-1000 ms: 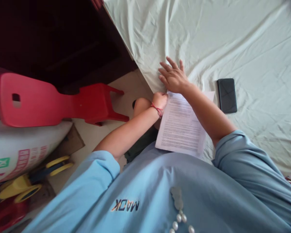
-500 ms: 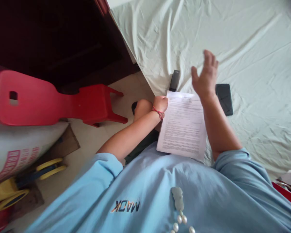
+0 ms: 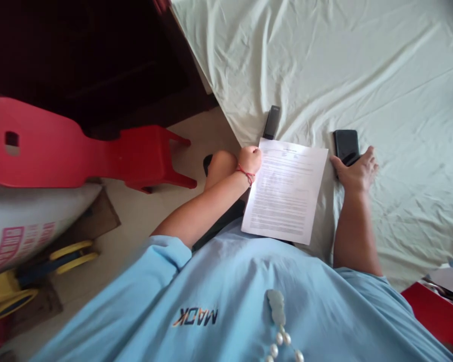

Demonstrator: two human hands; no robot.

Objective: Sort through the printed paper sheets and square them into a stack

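A printed paper [image 3: 281, 193], perhaps several sheets together, lies in front of my body at the edge of the cloth. My left hand [image 3: 250, 161] grips its upper left side with curled fingers; a red string bracelet is round that wrist. To the right, my right hand [image 3: 357, 171] has its fingers and thumb spread at the near end of a black smartphone [image 3: 346, 143], partly covering it. Whether the hand touches the phone I cannot tell. Just beyond the paper's top left corner is a dark, narrow object [image 3: 272, 122], perhaps a stapler.
A pale green, wrinkled cloth [image 3: 411, 115] covers the broad surface ahead. On the left are a red plastic chair [image 3: 143, 156], a white printed sack [image 3: 41, 216] and a yellow-and-blue wheeled item [image 3: 71, 256]. A red object [image 3: 438, 317] is at lower right.
My right hand has moved down and right, from above the cloth beyond the paper to the phone's near end. My left hand keeps hold of the paper.
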